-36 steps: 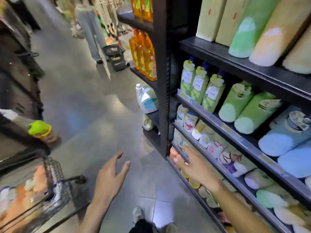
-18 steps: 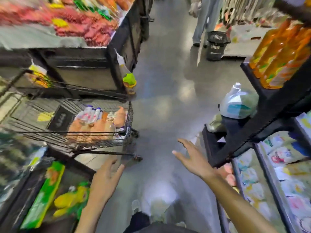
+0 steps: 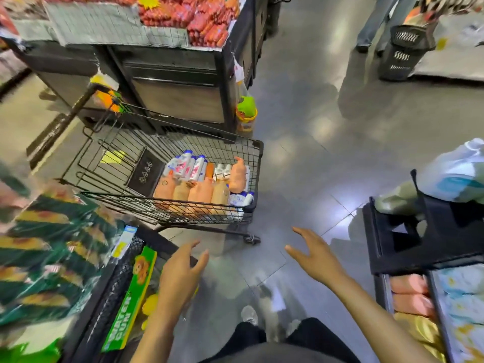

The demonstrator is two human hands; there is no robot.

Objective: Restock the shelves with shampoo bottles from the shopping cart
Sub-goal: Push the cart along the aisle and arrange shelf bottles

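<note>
Swung from black metal shelf [image 3: 433, 233] toward black wire shopping cart [image 3: 258, 176]; R hand [image 3: 315, 256] off shelf, spread empty over grey floor [image 3: 301, 163].

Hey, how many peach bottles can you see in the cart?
5 peach bottles: four in a row along the near side of the cart, one against its right end. Others may be hidden underneath.

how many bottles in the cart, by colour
In the shopping cart:
peach bottles: 5 (four in a row at the front, one behind at the right)
white bottles: at least 5 (they overlap and blur, so the exact count is unclear)
total: at least 10
</note>
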